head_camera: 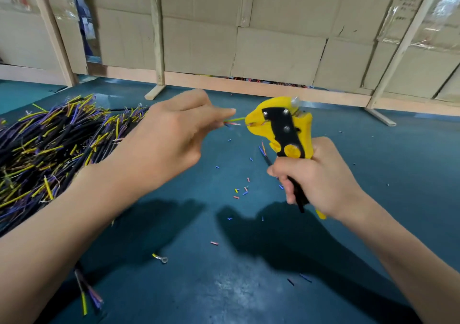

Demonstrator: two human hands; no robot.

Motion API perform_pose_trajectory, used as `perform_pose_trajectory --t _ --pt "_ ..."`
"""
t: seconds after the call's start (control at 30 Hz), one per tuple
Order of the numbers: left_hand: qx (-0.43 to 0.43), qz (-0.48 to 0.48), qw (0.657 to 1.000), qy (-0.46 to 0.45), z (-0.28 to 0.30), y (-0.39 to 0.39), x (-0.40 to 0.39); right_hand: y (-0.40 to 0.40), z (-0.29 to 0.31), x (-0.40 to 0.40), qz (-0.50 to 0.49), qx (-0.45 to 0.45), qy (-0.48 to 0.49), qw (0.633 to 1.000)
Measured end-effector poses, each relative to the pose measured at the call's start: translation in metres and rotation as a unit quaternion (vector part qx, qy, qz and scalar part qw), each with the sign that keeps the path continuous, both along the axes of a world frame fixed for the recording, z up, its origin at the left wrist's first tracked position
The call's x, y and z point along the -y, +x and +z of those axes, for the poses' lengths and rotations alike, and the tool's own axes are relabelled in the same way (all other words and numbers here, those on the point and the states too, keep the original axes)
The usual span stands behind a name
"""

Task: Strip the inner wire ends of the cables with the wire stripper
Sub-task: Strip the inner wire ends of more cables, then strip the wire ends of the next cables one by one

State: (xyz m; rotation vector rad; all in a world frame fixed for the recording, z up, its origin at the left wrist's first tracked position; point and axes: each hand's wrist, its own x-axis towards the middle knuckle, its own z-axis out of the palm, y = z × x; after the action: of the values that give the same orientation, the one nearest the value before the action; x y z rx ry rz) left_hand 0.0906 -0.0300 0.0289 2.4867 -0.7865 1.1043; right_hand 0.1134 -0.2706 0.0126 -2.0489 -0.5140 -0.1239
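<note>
My right hand [316,179] grips the handles of a yellow and black wire stripper [281,126], held upright above the table, jaws pointing left. My left hand [171,134] pinches a cable whose thin inner wires [234,121], yellow-green and reddish, stick out of my fingertips toward the stripper's jaws. The wire tips reach the jaw opening or end just short of it; motion blur hides which. The other end of that cable [86,293] hangs below my left forearm. Another short cable [263,153] shows beside my right hand's fingers.
A big heap of black cables with yellow and purple inner wires [42,146] lies at the left of the teal table [224,286]. Small bits of stripped insulation [240,191] and a ring terminal [160,258] are scattered in the middle. A cardboard and wood partition [249,49] stands behind.
</note>
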Motion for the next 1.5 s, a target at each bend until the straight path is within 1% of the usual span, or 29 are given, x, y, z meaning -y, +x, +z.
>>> perform_pose_trajectory --t 0.07,0.13,0.17,0.2,0.23,0.3,0.37,0.43,0.5,0.53,0.57,0.6,0.63,0.67,0.7,0.73,0.8,0.83,0.9,0.93,1.07,1.1,1.17,1.2,1.27,1.33,1.37,1.43,1.5 --pt "-0.010 0.110 0.993 -0.031 0.004 0.007 -0.016 0.007 0.002 0.009 -0.084 0.100 -0.069 0.989" --pt "-0.031 0.218 0.970 -0.100 0.012 0.012 -0.034 0.019 0.009 0.027 -0.178 0.146 -0.042 0.972" --pt "-0.056 0.225 0.958 -0.167 0.015 0.014 -0.039 0.026 0.011 0.037 -0.211 0.151 -0.010 0.966" --pt "-0.098 0.190 0.940 -0.265 0.018 0.017 -0.038 0.033 0.013 0.046 -0.236 0.152 0.016 0.960" --pt "-0.155 0.127 0.906 -0.373 0.021 0.020 -0.032 0.039 0.014 0.055 -0.257 0.147 0.037 0.955" --pt "-0.277 0.016 0.799 -0.533 0.026 0.035 -0.009 0.050 0.010 0.067 -0.282 0.119 0.066 0.950" --pt "-0.405 -0.018 0.710 -0.576 0.029 0.052 0.022 0.057 0.003 0.071 -0.294 0.078 0.072 0.950" --pt "-0.490 -0.022 0.672 -0.555 0.029 0.064 0.059 0.059 -0.003 0.072 -0.291 0.049 0.057 0.954" --pt "-0.532 -0.004 0.681 -0.504 0.021 0.076 0.088 0.059 -0.006 0.070 -0.282 0.045 0.037 0.958" --pt "-0.539 0.017 0.701 -0.467 0.016 0.079 0.096 0.058 -0.007 0.070 -0.277 0.046 0.030 0.959" --pt "-0.528 0.046 0.738 -0.418 0.012 0.083 0.099 0.058 -0.007 0.069 -0.274 0.047 0.026 0.960" --pt "-0.493 0.083 0.793 -0.347 0.009 0.087 0.094 0.058 -0.007 0.068 -0.273 0.047 0.023 0.961" --pt "-0.451 0.127 0.847 -0.251 0.009 0.090 0.084 0.058 -0.007 0.067 -0.272 0.047 0.019 0.961" --pt "-0.414 0.179 0.882 -0.134 0.009 0.090 0.071 0.058 -0.007 0.065 -0.272 0.047 0.016 0.961" --pt "-0.396 0.228 0.889 -0.022 0.011 0.088 0.056 0.058 -0.007 0.063 -0.270 0.048 0.014 0.961" --pt "-0.396 0.275 0.873 0.072 0.013 0.084 0.043 0.059 -0.008 0.062 -0.268 0.053 0.010 0.962" --pt "-0.413 0.352 0.816 0.197 0.015 0.069 0.022 0.061 -0.012 0.058 -0.260 0.072 -0.009 0.963" --pt "-0.440 0.373 0.787 0.221 0.015 0.062 0.015 0.062 -0.015 0.057 -0.256 0.088 -0.026 0.962" --pt "-0.496 0.377 0.755 0.203 0.008 0.055 0.006 0.063 -0.022 0.054 -0.241 0.121 -0.070 0.960" --pt "-0.509 0.365 0.758 0.181 0.005 0.053 0.004 0.062 -0.025 0.051 -0.231 0.128 -0.088 0.961" --pt "-0.482 0.338 0.796 0.139 0.002 0.053 0.003 0.061 -0.030 0.045 -0.198 0.130 -0.151 0.960" --pt "-0.464 0.341 0.805 0.141 0.002 0.053 0.003 0.060 -0.030 0.045 -0.182 0.133 -0.176 0.958" --pt "-0.396 0.335 0.844 0.134 0.004 0.057 0.003 0.059 -0.028 0.045 -0.136 0.134 -0.238 0.952" --pt "-0.369 0.318 0.867 0.106 0.006 0.060 0.004 0.057 -0.027 0.045 -0.115 0.129 -0.273 0.946" --pt "-0.373 0.239 0.896 -0.029 0.013 0.063 0.007 0.056 -0.027 0.042 -0.082 0.120 -0.337 0.930" --pt "-0.399 0.148 0.886 -0.183 0.019 0.060 0.012 0.056 -0.027 0.039 -0.068 0.122 -0.354 0.925" --pt "-0.408 0.113 0.877 -0.230 0.019 0.057 0.014 0.057 -0.027 0.039 -0.071 0.125 -0.351 0.925" --pt "-0.419 0.058 0.866 -0.267 0.014 0.049 0.015 0.060 -0.026 0.041 -0.092 0.134 -0.360 0.919" --pt "-0.420 0.031 0.867 -0.265 0.007 0.040 0.016 0.062 -0.026 0.045 -0.120 0.137 -0.379 0.907"
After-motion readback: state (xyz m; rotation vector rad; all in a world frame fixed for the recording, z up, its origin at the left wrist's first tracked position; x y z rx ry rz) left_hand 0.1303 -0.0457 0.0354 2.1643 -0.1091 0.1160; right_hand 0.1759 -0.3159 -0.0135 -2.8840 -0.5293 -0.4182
